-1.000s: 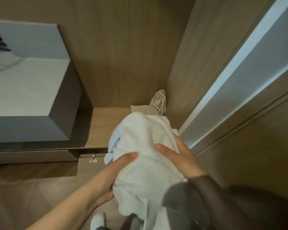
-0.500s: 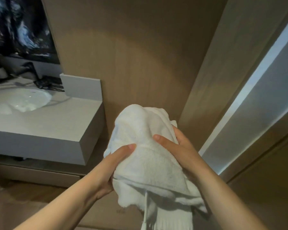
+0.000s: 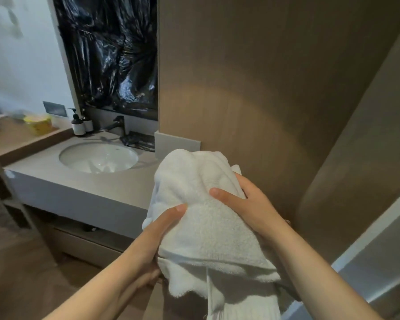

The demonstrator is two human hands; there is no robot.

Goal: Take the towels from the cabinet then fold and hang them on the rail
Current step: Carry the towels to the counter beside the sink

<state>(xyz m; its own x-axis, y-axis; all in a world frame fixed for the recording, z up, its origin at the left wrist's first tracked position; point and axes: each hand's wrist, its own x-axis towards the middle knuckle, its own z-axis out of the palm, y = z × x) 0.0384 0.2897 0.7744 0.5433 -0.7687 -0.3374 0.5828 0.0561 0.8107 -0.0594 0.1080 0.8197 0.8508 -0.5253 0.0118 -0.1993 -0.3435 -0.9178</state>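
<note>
Bunched white towel (image 3: pixel 203 215) was held at chest height between both hands, right of the counter (image 3: pixel 83 188). Left hand (image 3: pixel 157 232) and right hand (image 3: pixel 247 204) clasped opposite sides; its long axis ran away from the body, tail hanging. No rail visible.

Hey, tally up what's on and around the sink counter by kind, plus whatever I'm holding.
White towel bundle, held in both hands: 1
Pump bottles: 2
Faucet: 1
Sink basin: 1
Yellow container: 1
Total: 6
</note>
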